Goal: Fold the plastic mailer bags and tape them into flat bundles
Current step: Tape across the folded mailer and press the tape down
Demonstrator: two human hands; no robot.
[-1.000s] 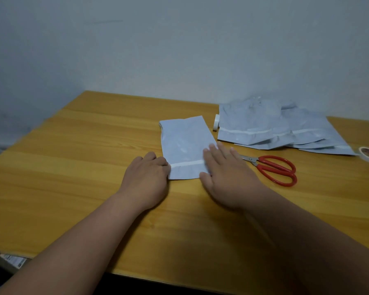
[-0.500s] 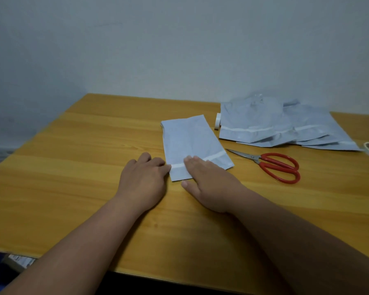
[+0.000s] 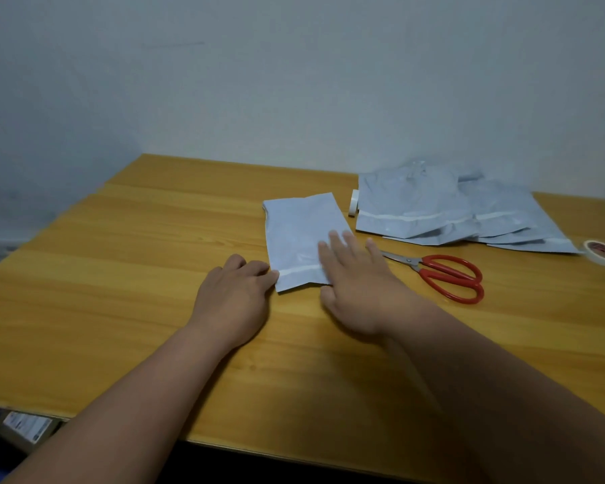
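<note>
A wooden table (image 3: 154,274) stands against a pale wall. On it lies a folded grey mailer bag (image 3: 301,232). The right hand (image 3: 360,284) presses flat on the bag's right side, fingers straight and spread. The left hand (image 3: 234,295) rests at its lower left corner, fingers loosely curled, fingertips touching the edge. Red-handled scissors (image 3: 444,274) lie just right, near a pile of mailer bags (image 3: 433,211) and two tape rolls (image 3: 603,252).

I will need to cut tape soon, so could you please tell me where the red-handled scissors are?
In the head view, the red-handled metal scissors lie on the wooden table, just right of the right hand, in front of the pile of grey plastic mailer bags.
</note>
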